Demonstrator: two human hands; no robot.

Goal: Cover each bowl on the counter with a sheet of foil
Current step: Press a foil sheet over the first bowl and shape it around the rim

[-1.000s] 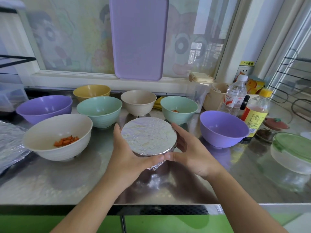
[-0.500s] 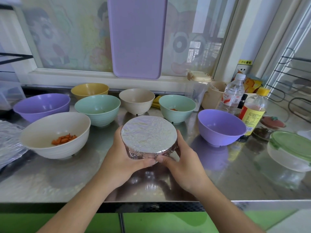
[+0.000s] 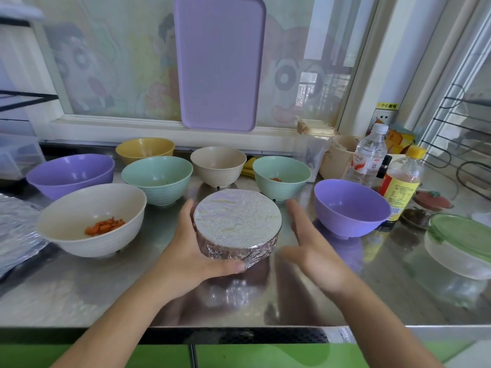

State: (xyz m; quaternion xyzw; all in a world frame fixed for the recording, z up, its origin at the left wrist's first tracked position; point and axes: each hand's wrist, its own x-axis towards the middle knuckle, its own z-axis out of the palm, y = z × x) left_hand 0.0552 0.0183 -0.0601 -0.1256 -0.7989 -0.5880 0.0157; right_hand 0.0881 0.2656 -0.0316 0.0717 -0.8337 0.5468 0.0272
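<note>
The left hand [image 3: 186, 258] cupped the foil-covered bowl [image 3: 237, 224], thumb curled under its near edge and fingers round the far side, holding it near the front middle of the steel counter [image 3: 79, 296]. The right hand [image 3: 316, 251], which had pressed the foil half a second before, had come off and hung just beside the bowl, fingers straight and spread. Uncovered bowls ringed it: a cream bowl with carrot pieces [image 3: 91, 219] to the left, a purple bowl [image 3: 350, 208] to the right. Spare foil [image 3: 16, 232] lay at the left edge.
</note>
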